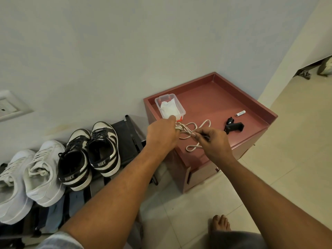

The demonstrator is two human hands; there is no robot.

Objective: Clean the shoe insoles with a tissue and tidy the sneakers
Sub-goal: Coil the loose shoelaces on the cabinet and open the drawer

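Note:
A white shoelace (197,127) lies in loops on the reddish-brown side table (224,97). My left hand (161,135) grips a wound bundle of the lace at the table's left edge. My right hand (213,142) pinches a strand of the same lace just to the right. Behind my left hand stands a clear plastic box (169,106) with white tissue inside. On a low dark shoe rack (129,133) to the left sit a pair of black-and-white sneakers (89,155) and a pair of white sneakers (30,177), toes toward the wall.
A black clip-like holder (232,125) and a small white battery (240,113) lie on the table's right side. A wall socket (9,106) is at far left. My bare foot (221,223) stands on the light tiled floor (287,159).

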